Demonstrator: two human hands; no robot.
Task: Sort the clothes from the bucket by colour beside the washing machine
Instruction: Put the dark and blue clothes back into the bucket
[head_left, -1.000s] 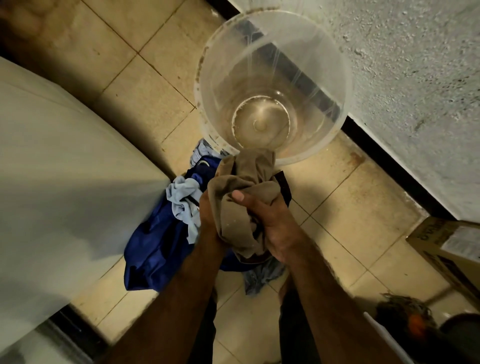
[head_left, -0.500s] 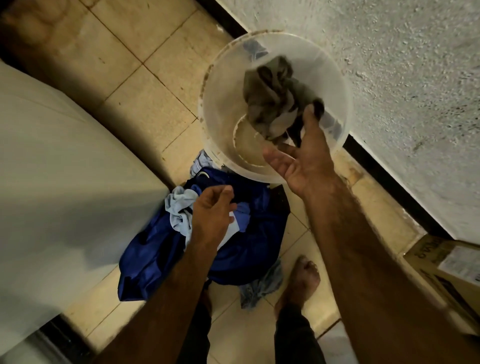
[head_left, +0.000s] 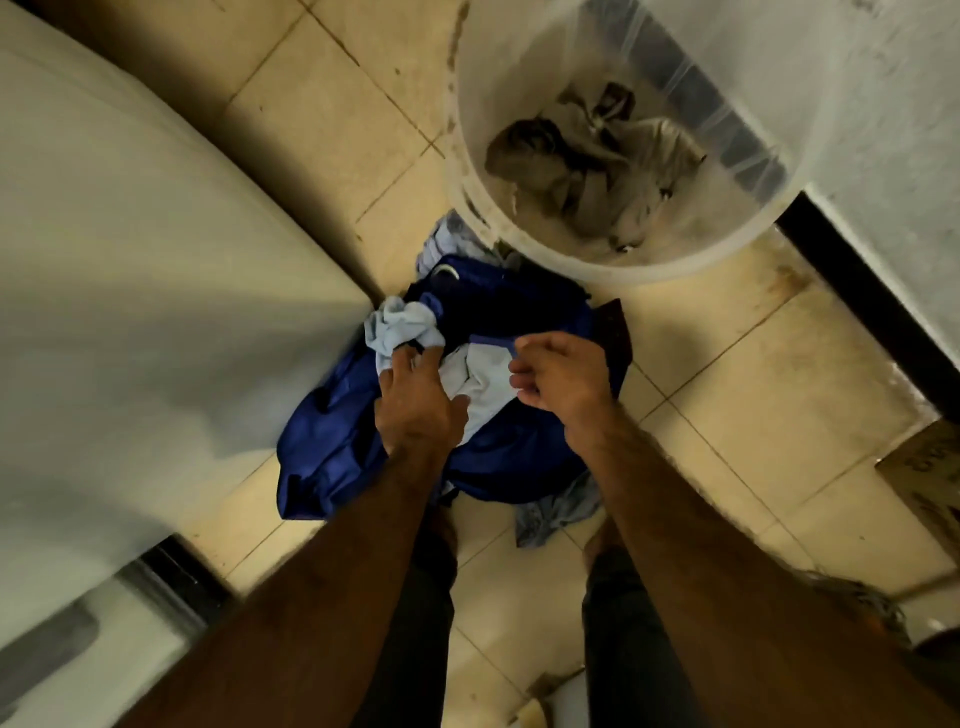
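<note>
A translucent bucket (head_left: 613, 260) stands on the tiled floor by the wall at upper right, and a crumpled tan cloth (head_left: 587, 171) lies inside it. A pile of dark blue clothes (head_left: 332, 441) sits on the floor between the bucket and the white washing machine (head_left: 145, 291). On top of the pile lies a pale blue cloth (head_left: 400, 322) with a whitish part (head_left: 483, 384). My left hand (head_left: 415, 405) reaches down onto the pile, its fingers digging into the pale blue cloth. My right hand (head_left: 563, 379) is at the whitish part's right edge with curled fingers; whether it pinches the cloth is unclear.
A grey-blue rag (head_left: 556, 514) lies on the floor at the pile's near edge. A cardboard box (head_left: 930, 483) stands at the right edge, below the rough wall (head_left: 883, 130) with its dark skirting. My legs are below the pile.
The tan cloth left my hands and now lies in the bucket. My right hand came back from the bucket to the pile. My left hand dropped onto the pale blue cloth.
</note>
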